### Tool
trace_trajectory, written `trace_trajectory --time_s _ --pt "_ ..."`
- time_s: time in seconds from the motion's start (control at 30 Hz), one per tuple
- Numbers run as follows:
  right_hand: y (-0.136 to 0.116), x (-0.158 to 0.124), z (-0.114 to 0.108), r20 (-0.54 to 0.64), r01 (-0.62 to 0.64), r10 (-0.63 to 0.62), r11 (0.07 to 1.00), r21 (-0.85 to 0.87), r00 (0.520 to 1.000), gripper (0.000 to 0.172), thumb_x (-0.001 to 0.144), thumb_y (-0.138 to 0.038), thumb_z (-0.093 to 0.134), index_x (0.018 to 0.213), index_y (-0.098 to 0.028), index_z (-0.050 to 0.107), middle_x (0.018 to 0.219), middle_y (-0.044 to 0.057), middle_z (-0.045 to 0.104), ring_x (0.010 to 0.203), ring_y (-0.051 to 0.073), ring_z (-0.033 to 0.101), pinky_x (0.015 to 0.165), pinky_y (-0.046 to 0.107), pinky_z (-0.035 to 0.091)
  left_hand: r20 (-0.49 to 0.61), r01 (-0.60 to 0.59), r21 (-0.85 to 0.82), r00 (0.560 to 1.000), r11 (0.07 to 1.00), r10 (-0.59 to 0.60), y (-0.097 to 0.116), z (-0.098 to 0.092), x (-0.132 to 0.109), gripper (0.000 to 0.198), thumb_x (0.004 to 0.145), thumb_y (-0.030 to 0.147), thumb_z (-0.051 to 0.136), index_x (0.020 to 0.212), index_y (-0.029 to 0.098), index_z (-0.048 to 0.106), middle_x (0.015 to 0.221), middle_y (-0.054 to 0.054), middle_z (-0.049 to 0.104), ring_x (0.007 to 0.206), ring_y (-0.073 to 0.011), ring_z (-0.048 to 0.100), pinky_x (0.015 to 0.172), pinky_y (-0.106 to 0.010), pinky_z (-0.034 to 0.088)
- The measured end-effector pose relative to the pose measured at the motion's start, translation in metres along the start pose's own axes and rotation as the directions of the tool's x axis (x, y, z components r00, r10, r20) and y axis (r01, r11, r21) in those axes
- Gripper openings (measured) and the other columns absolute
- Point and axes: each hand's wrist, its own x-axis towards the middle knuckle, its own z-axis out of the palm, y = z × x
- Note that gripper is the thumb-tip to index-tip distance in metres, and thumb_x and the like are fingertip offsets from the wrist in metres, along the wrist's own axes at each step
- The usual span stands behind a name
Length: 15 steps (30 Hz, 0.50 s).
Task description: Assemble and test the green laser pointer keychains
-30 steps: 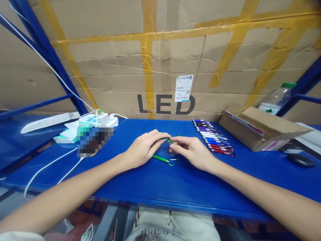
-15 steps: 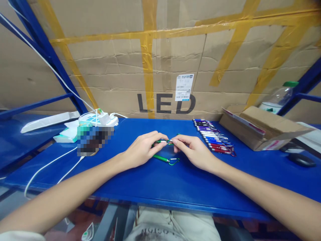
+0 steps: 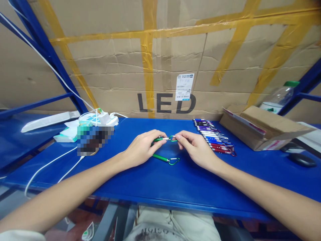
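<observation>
Centrally, left grip (image 3: 141, 149) on green barrel (image 3: 157, 139), right grip (image 3: 197, 147) pinching carabiner (image 3: 173, 141) (also green)

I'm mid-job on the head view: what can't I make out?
All in the head view, now:
Held tube: rear end hidden by the left hand.
Its clip: far end covered by the right hand.
Lying tube: left end hidden by the left hand.
Label: print too small.
Bottle: base hidden by the box.

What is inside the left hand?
The left hand holds a green tube; its silver end shows, with a green clip reaching the right hand. The tube's other end is covered by the hand.
</observation>
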Motion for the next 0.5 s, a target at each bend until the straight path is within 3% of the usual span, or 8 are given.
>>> trace_trajectory --time_s 0.5 --pt "0.0046 0.0012 0.0001 -0.087 0.003 -0.002 1.0 0.006 0.996 0.042 0.11 -0.05 0.053 0.077 -0.024 0.057 0.073 -0.002 0.056 0.07 0.018 0.052 0.071 0.033 0.039 -0.031 0.037 0.017 0.999 0.999 -0.036 0.0014 -0.0014 0.0004 0.025 0.115 0.032 0.05 0.125 0.019 0.07 0.114 -0.006 0.076 0.1 -0.0208 0.073 0.094 -0.034 0.055"
